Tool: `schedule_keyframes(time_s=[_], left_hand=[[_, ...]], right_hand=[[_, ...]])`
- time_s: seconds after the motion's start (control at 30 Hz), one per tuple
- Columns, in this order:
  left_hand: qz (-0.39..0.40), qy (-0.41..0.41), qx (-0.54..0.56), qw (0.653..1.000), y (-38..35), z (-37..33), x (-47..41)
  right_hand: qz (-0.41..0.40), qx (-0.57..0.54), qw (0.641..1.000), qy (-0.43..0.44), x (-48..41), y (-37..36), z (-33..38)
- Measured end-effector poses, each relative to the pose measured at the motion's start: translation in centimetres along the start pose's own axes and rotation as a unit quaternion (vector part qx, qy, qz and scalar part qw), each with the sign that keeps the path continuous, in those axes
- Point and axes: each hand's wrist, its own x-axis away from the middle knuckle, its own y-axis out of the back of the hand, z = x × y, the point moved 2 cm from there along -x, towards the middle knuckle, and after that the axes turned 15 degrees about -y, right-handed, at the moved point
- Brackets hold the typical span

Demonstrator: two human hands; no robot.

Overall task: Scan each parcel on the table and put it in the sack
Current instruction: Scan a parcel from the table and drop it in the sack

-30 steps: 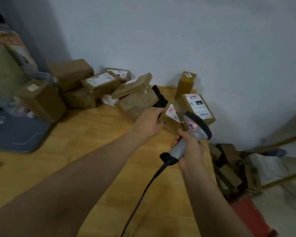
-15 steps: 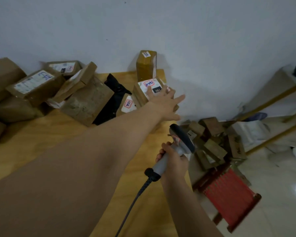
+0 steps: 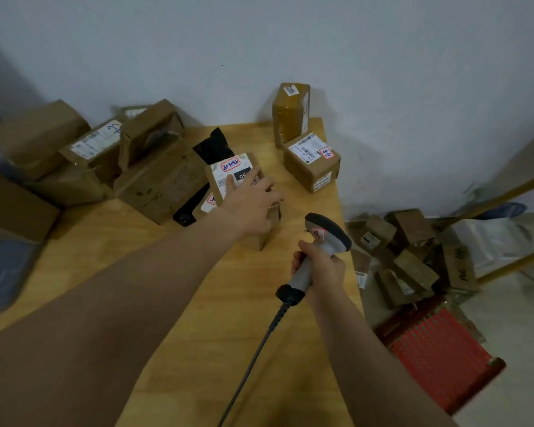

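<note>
Left hand (image 3: pixel 250 204), fingers spread flat, has drawn the brown white-labelled cardboard parcel (image 3: pixel 225 172) out to the middle of the wooden bench (image 3: pixel 213 349), so the right hand (image 3: pixel 319 266), gripping the grey handheld scanner (image 3: pixel 327 232) at its four o'clock, can scan it.

The left hand (image 3: pixel 250 204) lies flat on a brown parcel (image 3: pixel 232 167) with a white label — fingers spread out. The right hand (image 3: pixel 319 269) holds the scanner (image 3: pixel 327 235) by its handle, just beside that parcel, over the wooden table (image 3: pixel 105 260). More boxes (image 3: pixel 154 180) sit by the wall (image 3: pixel 383 72).
</note>
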Motion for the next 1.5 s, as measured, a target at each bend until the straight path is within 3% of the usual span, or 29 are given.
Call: schedule_keyframes(time_s=[0.27,0.37,0.47,0.73,1.03,1.23,1.5], left_hand=[[-0.013,0.02,0.035,0.999,-1.9,1.6,7.6],[-0.038,0.056,0.052,0.996,-1.2,1.2,7.8],[-0.069,0.065,0.02,0.995,0.9,0.2,4.1],[-0.018,-0.043,0.043,0.998,3.1,-3.6,-12.2],[0.066,-0.006,0.052,0.996,1.1,-2.5,-21.8],[0.088,-0.012,-0.046,0.995,-0.8,-1.1,-18.6],[0.161,0.061,-0.027,0.985,-3.2,0.3,-8.3]], right_hand=[[0.049,0.111,0.99,-0.078,-0.7,-3.3,-3.0],[0.053,0.097,0.992,-0.066,-0.8,-3.1,-3.0],[0.04,0.04,0.998,-0.027,-1.0,-2.0,-1.9],[0.013,-0.016,0.999,-0.032,-3.2,1.0,-0.7],[0.044,-0.009,0.998,-0.048,-7.3,1.1,-0.5],[0.026,-0.007,1.0,-0.013,-7.4,-0.2,-0.7],[0.011,-0.025,1.0,-0.008,-4.9,-2.5,-0.9]])
